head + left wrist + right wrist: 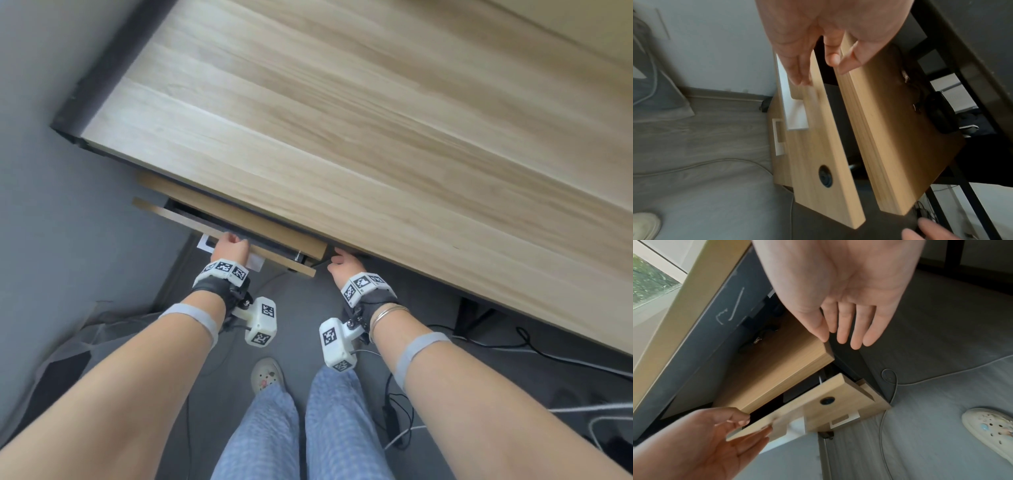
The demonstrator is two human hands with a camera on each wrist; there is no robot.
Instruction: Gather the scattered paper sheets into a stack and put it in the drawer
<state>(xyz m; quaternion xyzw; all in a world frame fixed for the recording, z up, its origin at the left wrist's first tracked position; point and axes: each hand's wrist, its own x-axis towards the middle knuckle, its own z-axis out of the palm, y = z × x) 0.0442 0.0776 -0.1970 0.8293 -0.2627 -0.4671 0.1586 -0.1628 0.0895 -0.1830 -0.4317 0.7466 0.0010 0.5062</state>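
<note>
Home office: wooden desk (342, 120), floor cables (513, 346), window (651, 280).

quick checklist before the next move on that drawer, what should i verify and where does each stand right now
1. Left hand grips the drawer front, fingers on its outer face, thumb behind its top edge: ok.
2. Drawer shut: not ok, a dark gap separates the drawer front from the cabinet top panel.
3. Paper stack inside the drawer: cannot tell, the interior is dark and no sheets show.
4. Desk top free of sheets: ok in the part the head view shows.
5. Right hand clear of the gap: ok, it is open beside the cabinet's corner and holds nothing.
</note>
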